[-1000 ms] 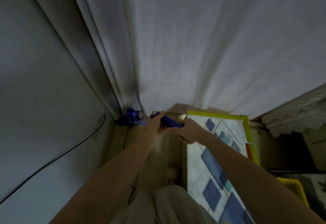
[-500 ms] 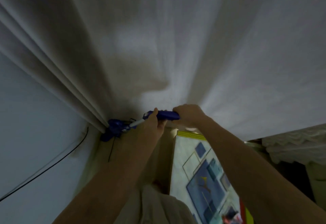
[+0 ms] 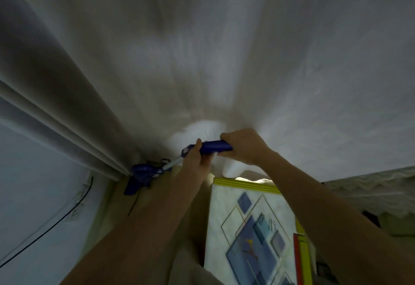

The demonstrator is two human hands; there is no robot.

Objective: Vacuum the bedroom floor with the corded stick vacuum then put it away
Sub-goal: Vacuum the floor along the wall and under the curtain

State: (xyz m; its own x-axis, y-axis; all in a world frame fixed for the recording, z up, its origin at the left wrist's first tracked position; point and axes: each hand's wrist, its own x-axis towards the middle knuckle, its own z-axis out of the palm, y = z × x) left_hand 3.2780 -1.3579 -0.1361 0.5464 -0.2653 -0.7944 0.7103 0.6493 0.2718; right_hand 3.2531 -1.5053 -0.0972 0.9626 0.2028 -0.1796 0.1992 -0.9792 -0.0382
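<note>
Two hands hold the blue stick vacuum (image 3: pixel 143 173) by its handle (image 3: pixel 214 146), at the middle of the scene. The left hand (image 3: pixel 197 161) closes its grip round the near end of the handle, thumb lying along the top. The right hand (image 3: pixel 243 147) wraps its grip over the handle's right end, fingers curled under it. From the handle a pale tube (image 3: pixel 171 163) slants down and left to the vacuum's blue body, which sits low in the corner, against the foot of the pale curtain (image 3: pixel 224 60). A black cord (image 3: pixel 67 212) trails from there along the left wall (image 3: pixel 33 172). The curtain fills the far side and bulges just behind the hands. Near and right lies a mat (image 3: pixel 251 228) with blue diamond shapes and a yellow edge.
</note>
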